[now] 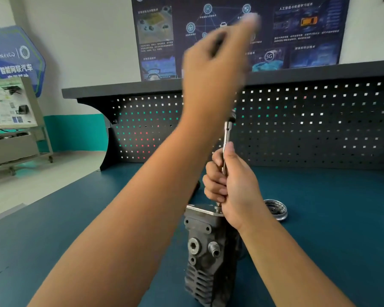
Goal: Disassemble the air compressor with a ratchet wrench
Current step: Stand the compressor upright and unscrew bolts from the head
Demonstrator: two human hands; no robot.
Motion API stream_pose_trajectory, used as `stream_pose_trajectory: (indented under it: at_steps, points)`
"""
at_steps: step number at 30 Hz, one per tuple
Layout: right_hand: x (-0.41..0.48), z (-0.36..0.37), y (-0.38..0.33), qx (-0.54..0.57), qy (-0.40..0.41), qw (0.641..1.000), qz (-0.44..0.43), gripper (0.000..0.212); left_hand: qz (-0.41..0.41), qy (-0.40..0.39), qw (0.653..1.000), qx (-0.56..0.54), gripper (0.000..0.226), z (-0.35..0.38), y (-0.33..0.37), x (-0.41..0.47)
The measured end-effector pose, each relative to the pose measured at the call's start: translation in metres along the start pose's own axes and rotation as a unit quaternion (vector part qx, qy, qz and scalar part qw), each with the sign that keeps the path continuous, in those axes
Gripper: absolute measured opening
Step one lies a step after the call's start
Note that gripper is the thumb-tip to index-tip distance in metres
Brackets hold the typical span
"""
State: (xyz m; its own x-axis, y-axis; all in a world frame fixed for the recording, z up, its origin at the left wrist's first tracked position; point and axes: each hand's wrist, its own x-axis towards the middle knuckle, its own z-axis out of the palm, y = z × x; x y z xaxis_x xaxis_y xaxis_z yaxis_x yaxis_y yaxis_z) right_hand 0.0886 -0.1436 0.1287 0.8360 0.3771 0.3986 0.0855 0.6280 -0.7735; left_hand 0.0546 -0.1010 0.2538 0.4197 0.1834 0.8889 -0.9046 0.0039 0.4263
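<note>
1. Grey cast metal: the air compressor stands on end on the blue-green surface, directly below the right hand. That hand's fingers are wrapped round the upright shaft of the ratchet wrench.
2. The left hand is raised above those fingers, near the tool's top. Motion blur hides whether its own fingers grip anything.
3. Done well, this step likely calls for holding the shaft plumb over the bolt at the housing's top plate. The lower grip would steady the tool while the upper hand turns it, so the socket does not slip off.
4. For room, a round metal part lies on the surface just right of the gripping fingers, and the pegboard rises beyond them. Open surface spreads to both sides, and its left edge lies well apart.
</note>
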Motion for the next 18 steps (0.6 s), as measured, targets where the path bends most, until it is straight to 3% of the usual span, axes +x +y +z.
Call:
stream_pose_trajectory:
  at_steps: [2,5,8,10,13,16,18]
  points:
    - [0.001,-0.001,0.000,0.005,-0.019,1.000,0.002,0.043,-0.092,0.087,0.970,-0.209,0.039,-0.027,-0.007,0.011]
    - [0.001,-0.002,0.000,0.005,-0.029,1.000,0.004,0.044,-0.200,0.199,0.865,-0.416,0.045,-0.060,-0.030,0.024]
    - [0.002,-0.001,-0.001,0.007,-0.035,0.999,0.017,0.045,-0.250,0.266,0.781,-0.507,0.046,-0.076,-0.059,0.022]
    - [0.003,-0.002,-0.003,0.026,-0.036,0.998,0.037,0.046,-0.272,0.283,0.763,-0.513,0.042,-0.078,-0.072,0.017]
    - [0.005,-0.003,-0.003,0.053,-0.028,0.997,0.057,0.046,-0.286,0.266,0.805,-0.447,0.038,-0.073,-0.069,0.016]
    - [0.006,-0.004,-0.002,0.060,-0.021,0.996,0.063,0.045,-0.238,0.158,0.908,-0.306,0.039,-0.058,-0.042,0.019]
    - [0.006,-0.003,0.000,0.037,-0.017,0.998,0.049,0.041,-0.164,0.069,0.977,-0.120,0.038,-0.038,-0.018,0.016]
